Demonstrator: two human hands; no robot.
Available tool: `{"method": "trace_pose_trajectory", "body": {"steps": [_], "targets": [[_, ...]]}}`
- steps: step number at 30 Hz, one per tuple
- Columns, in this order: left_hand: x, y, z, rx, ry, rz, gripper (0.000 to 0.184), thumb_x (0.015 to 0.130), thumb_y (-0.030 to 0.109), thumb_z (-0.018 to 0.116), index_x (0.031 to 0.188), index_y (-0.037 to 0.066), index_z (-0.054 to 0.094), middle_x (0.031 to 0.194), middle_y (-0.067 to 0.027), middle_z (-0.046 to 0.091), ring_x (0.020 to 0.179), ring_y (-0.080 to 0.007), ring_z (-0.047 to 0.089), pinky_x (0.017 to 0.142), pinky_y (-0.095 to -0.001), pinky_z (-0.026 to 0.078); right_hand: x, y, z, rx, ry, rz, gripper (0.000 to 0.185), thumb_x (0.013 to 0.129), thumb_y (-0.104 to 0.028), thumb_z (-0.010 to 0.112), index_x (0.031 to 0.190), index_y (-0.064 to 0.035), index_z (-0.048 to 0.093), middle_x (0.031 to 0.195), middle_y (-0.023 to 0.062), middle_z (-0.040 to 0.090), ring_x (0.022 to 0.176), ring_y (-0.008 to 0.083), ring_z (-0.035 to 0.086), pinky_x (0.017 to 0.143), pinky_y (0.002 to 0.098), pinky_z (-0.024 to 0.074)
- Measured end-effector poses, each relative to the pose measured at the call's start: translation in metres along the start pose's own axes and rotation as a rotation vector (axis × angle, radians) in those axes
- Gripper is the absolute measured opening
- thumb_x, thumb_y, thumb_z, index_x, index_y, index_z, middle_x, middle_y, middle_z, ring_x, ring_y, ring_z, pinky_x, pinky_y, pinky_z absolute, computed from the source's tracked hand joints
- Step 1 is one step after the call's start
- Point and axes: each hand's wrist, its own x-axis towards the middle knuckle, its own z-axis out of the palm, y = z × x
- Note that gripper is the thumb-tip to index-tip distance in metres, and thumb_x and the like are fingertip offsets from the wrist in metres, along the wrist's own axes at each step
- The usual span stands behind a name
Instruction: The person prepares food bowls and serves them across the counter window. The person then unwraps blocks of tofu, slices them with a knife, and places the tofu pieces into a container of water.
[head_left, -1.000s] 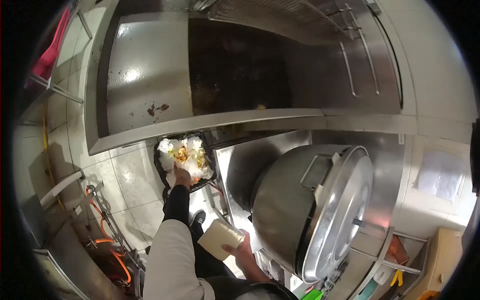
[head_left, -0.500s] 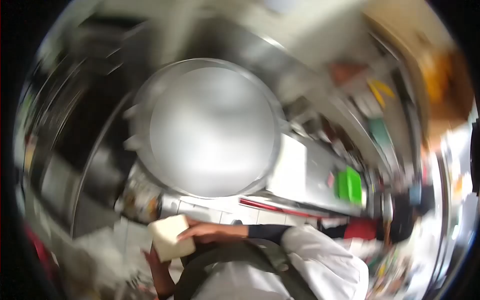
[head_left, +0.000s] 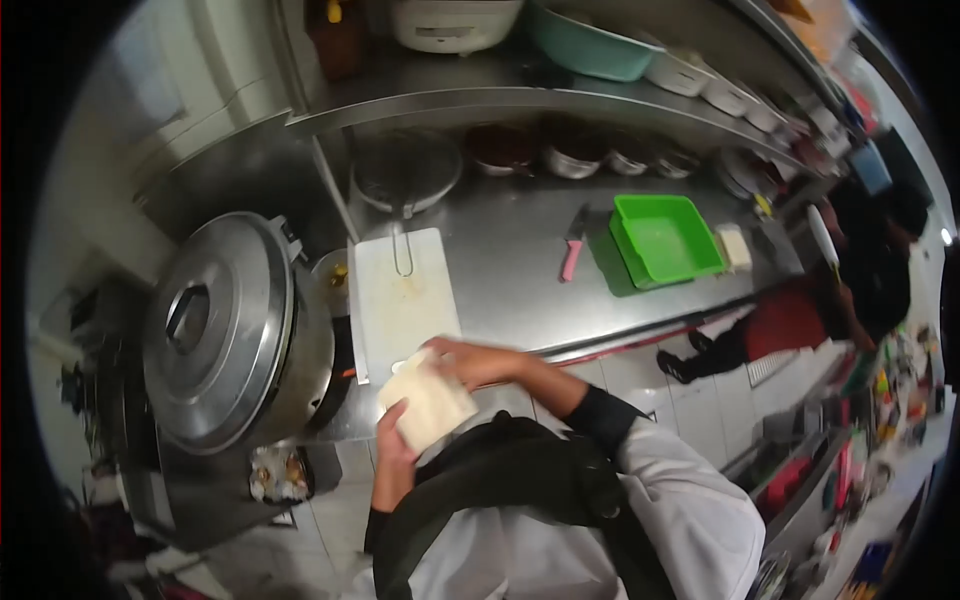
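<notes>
So both hands were on the pale block [head_left: 428, 402], which was up in front of the dark apron [head_left: 500, 465], by the near end of the white cutting board [head_left: 403, 290]. The left hand [head_left: 393, 435] had its fingers closed on the block's left side, thumb lying along the face. The right hand [head_left: 462, 364] was gripping the upper right side, fingers bent over the edge, though it came out kinda blurry. Couldn't tell if the block was touching the board underneath.

The board lay flat on the metal worktop [head_left: 510, 250], with a round strainer [head_left: 406, 172] at its far end and the strainer's wire handle reaching over the board. Big lidded pot [head_left: 215, 335] off to the left, and a small bowl [head_left: 330, 280] tucked between pot and board. Right of the board was a knife [head_left: 574, 245] with a pink handle, then a bright green tub [head_left: 667, 245], with a smaller pale block [head_left: 734, 248] just beside its right end. Row of bowls [head_left: 573, 162] along the back, under a shelf [head_left: 420, 105] carrying a teal basin [head_left: 590, 45].

Over on the right, a co-worker [head_left: 880, 260] in a dark top was at the far end of the worktop, holding something white and long.
</notes>
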Motion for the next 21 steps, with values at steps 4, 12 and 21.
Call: {"method": "trace_pose_trajectory", "body": {"steps": [4,12,21], "targets": [[0.012,-0.034,0.106,-0.090,-0.056,0.009,0.054,0.088,0.018,0.055,0.135,-0.002,0.037,0.130,-0.0180,0.051,0.117,-0.0321,0.053,0.099,-0.0457,0.043,-0.046,0.026,-0.172,0.029,0.652,0.053,0.054,0.093,-0.041,0.050,0.132,-0.0055,0.042,0.122,0.0202,0.053,0.096,0.0292,0.062,0.067,0.0399,0.0565],[0.005,-0.038,0.145,0.086,-0.062,0.182,0.054,0.090,0.020,0.056,0.136,-0.001,0.036,0.131,-0.0176,0.050,0.118,-0.0323,0.052,0.101,-0.0463,0.042,-0.025,0.151,-0.327,-0.909,1.510,-0.014,0.046,0.074,-0.014,0.068,0.114,-0.0023,0.048,0.104,0.0236,0.059,0.092,0.0375,0.060,0.079,0.0455,0.0491],[0.020,-0.023,0.210,-0.078,-0.193,0.411,0.066,0.094,0.046,0.044,0.142,0.003,0.029,0.142,-0.0172,0.039,0.128,-0.0341,0.042,0.105,-0.0496,0.037,-0.069,0.121,-0.210,0.387,0.659,-0.330,0.026,0.071,-0.001,0.058,0.096,-0.0061,0.053,0.084,0.0064,0.055,0.077,0.0191,0.061,0.059,0.0343,0.0546]]}}
